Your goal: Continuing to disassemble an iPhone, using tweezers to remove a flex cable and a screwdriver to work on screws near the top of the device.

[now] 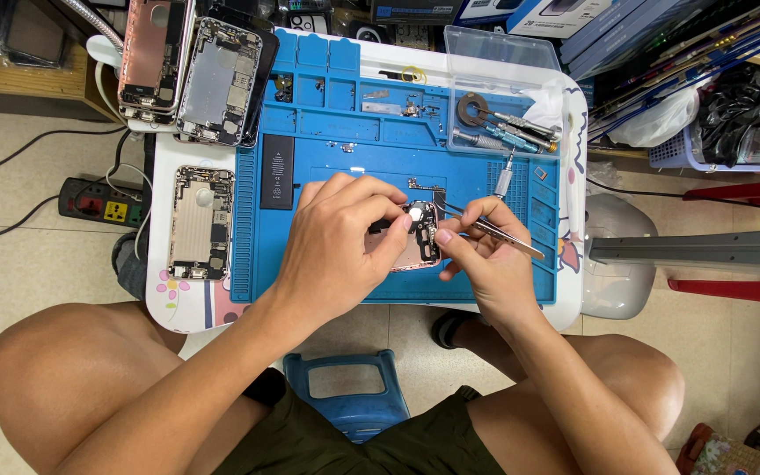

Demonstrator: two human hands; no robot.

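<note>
On the blue silicone repair mat (345, 176) that covers the small white table (162, 299), an opened pink-backed phone housing (420, 251) lies near the middle, mostly hidden under both hands. The left hand (336, 242) curls over the housing from the left, its fingers closed in a pinch on a small round silvery part (416, 211) at the far end of the housing. The right hand (485, 255) comes in from the right and grips a pair of slim metal tweezers (490, 226), whose tips point left toward that same part; whether the tips have hold of anything cannot be told. To do this well, the left hand should pin the housing flat so it cannot slide on the mat, while the tweezers work at a low angle with light pressure, since the pieces look small and easily bent or flicked away. A black rectangular battery (277, 171) lies on the mat to the left, well apart. Other opened phone bodies (200, 222) lie further left, and a clear plastic tray of screwdrivers (503, 114) sits far right.
</note>
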